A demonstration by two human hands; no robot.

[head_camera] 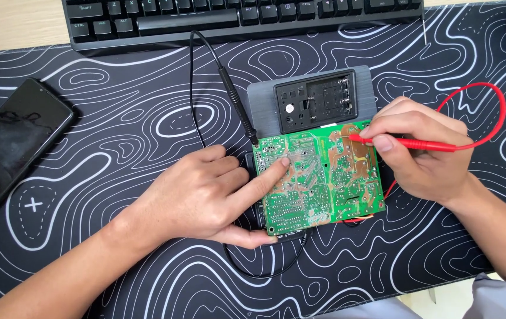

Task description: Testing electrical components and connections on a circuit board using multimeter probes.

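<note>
1. The green circuit board (318,180) was seen solder side up, near the middle of the patterned desk mat (117,118), just in front of a grey device (264,103) whose open black battery bay faced up
2. The board was judged light, stiff and fragile – best taken by its bare edges, since the solder points would be sharp and the traces easily scratched
3. The left hand (205,198) was spread loosely open: its forefinger was laid flat on the board's upper left area, while the thumb was tucked along the near edge, so the board was steadied rather than gripped
4. The right hand (421,150) was closed in a pen-like pinch on the red probe (406,143), whose tip was set on a copper patch at the board's upper right
5. The black probe (238,103) was left unheld – its tip lay at the board's upper left corner; whether it touched could not be told
6. A dark phone (13,142) lay well apart at the left, and a black keyboard (241,18) along the far edge
</note>
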